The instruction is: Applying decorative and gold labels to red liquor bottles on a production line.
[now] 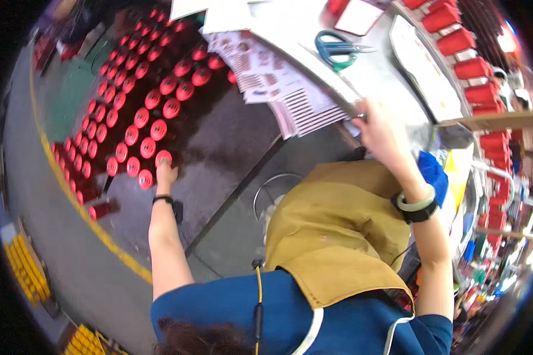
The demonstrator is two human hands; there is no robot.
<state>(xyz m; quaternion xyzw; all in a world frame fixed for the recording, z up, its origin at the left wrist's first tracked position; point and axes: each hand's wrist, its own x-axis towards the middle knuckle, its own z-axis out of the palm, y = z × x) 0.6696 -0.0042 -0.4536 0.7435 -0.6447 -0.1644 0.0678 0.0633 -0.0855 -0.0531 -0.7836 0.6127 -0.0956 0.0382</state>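
Observation:
Out to the left, my left hand [166, 173] is closed around a red cylinder [163, 157] with a ringed round top, at the near end of several rows. More such red cylinders [159, 129] stand upright beside it on the dark brown tabletop [219, 139]. My right hand [378, 127] is at the edge of the white worktable [391, 71], its fingers curled together. What those fingers hold, if anything, is too blurred to make out. Farther along this table lie blue-and-green-handled scissors [336, 52].
Printed sheets [263, 77] and a striped sheet [314, 112] overhang the worktable's left edge. One red cylinder [100, 210] lies on its side near the dark table's left edge. A yellow floor line [127, 258] runs past it. Red bins [474, 68] line the right side.

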